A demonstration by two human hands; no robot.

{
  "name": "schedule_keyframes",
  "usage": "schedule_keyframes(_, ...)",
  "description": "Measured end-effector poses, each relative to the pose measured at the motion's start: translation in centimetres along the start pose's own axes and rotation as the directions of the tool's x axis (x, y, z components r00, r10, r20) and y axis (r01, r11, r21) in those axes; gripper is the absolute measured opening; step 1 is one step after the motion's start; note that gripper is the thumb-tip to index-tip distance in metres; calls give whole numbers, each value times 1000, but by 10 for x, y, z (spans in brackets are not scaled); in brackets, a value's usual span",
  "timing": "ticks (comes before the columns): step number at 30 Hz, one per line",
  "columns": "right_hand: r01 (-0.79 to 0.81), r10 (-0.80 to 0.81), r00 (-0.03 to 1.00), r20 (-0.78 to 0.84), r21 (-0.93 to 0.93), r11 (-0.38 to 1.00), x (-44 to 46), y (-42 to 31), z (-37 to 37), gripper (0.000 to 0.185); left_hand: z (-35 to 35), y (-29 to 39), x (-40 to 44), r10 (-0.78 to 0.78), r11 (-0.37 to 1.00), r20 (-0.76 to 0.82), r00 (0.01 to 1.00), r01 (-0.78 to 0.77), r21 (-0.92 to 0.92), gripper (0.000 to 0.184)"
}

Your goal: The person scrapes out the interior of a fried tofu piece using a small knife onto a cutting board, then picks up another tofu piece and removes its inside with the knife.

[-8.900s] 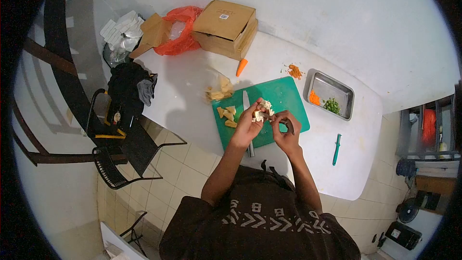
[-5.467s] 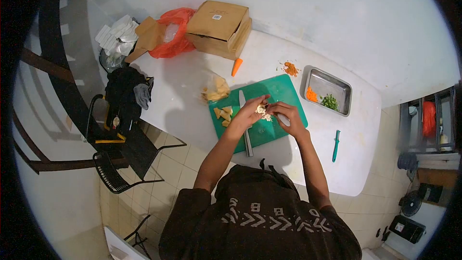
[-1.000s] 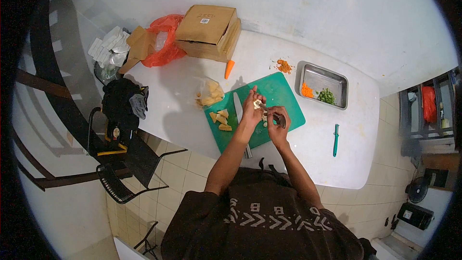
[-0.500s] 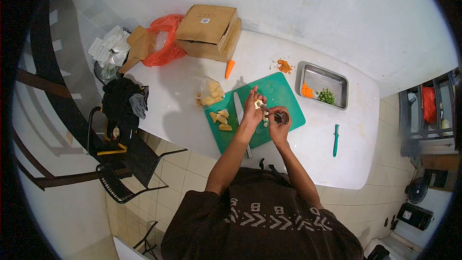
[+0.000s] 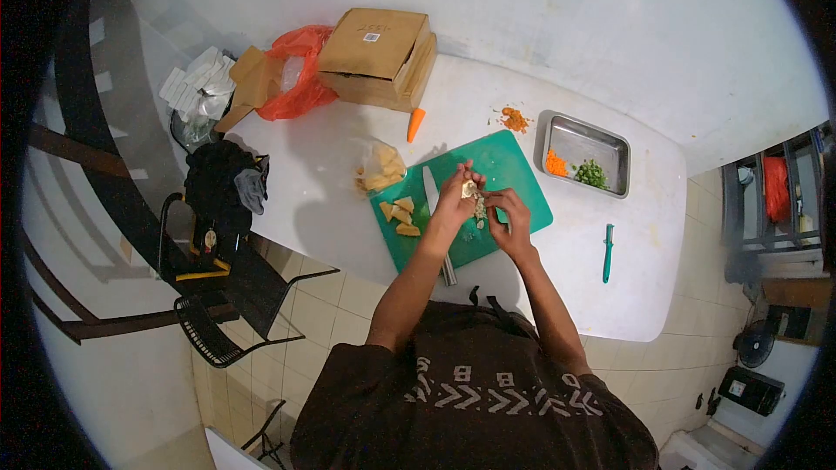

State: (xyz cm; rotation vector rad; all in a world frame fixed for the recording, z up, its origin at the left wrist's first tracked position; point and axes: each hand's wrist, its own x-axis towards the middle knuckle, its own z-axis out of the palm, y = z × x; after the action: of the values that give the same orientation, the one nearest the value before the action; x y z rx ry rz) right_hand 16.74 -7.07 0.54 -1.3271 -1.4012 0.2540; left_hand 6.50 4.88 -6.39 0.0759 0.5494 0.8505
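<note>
My left hand (image 5: 455,200) is closed around a small pale piece (image 5: 468,189) that looks like garlic, above the green cutting board (image 5: 514,165). Just to its right, my right hand (image 5: 511,213) has its fingertips drawn together near that piece; what they pinch, if anything, is too small to tell. Small pale bits (image 5: 481,211) show on the board between my hands. A knife (image 5: 432,190) lies beside my left hand, its blade on the board and its handle partly under my forearm. Yellowish chunks (image 5: 405,217) rest at the board's left side.
A clear bag of yellowish pieces (image 5: 381,170) touches the board's upper left. A metal tray (image 5: 601,135) holds chopped orange and green bits. Around them are a green peeler (image 5: 608,254), a carrot piece (image 5: 416,125), orange peelings (image 5: 515,119), a cardboard box (image 5: 374,48) and a red bag (image 5: 300,91).
My right hand has turned, its fingers now more stretched toward the left hand. My left hand has tilted slightly, and more pale bits show on the board beneath.
</note>
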Motion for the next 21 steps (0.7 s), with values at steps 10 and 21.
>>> schedule_keyframes(10, -16, 13, 997, 80, 42, 999, 1, -6, -2, 35, 3, 5, -3, -96, 994, -55, 994, 99, 45, 27)
schedule_keyframes(21, -243, 266, 963, -48, 275, 930, -2, 1, 13, 18, -7, 7, -3, -82, 992, -62, 995, 87, 90, 26)
